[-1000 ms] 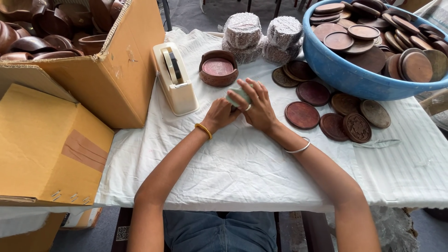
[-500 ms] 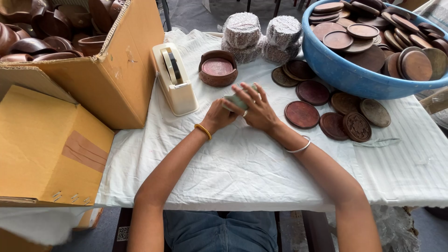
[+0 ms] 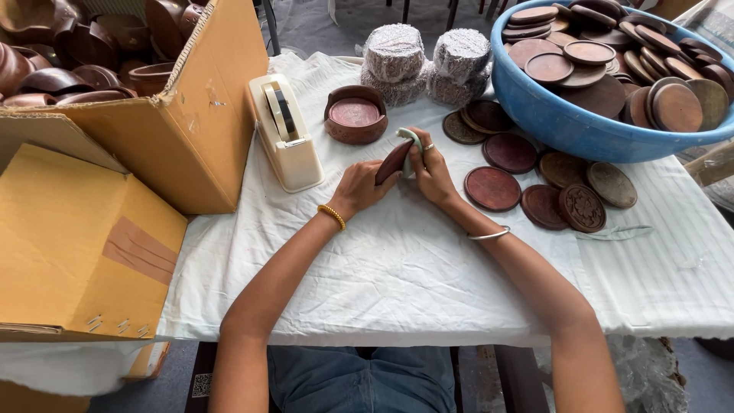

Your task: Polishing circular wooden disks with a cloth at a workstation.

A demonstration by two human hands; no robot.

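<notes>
My left hand [image 3: 358,186] holds a round dark wooden lid [image 3: 393,161] on edge over the white cloth. My right hand [image 3: 430,170] presses a small pale green cloth pad [image 3: 410,138] against the lid's upper rim. Just beyond the hands stands a round wooden box base [image 3: 355,115] with a reddish inside. Loose wooden lids [image 3: 493,188] lie flat to the right of my right hand.
A cream tape dispenser [image 3: 284,133] stands left of the hands. An open cardboard box [image 3: 164,115] of wooden bowls fills the left. A blue basin [image 3: 566,118] of lids sits at the back right, and two wrapped stacks [image 3: 394,61] behind the box base.
The lid has been tilted up onto its edge between my hands, and the green pad has shifted to its upper rim. Both hands stay in the same spot.
</notes>
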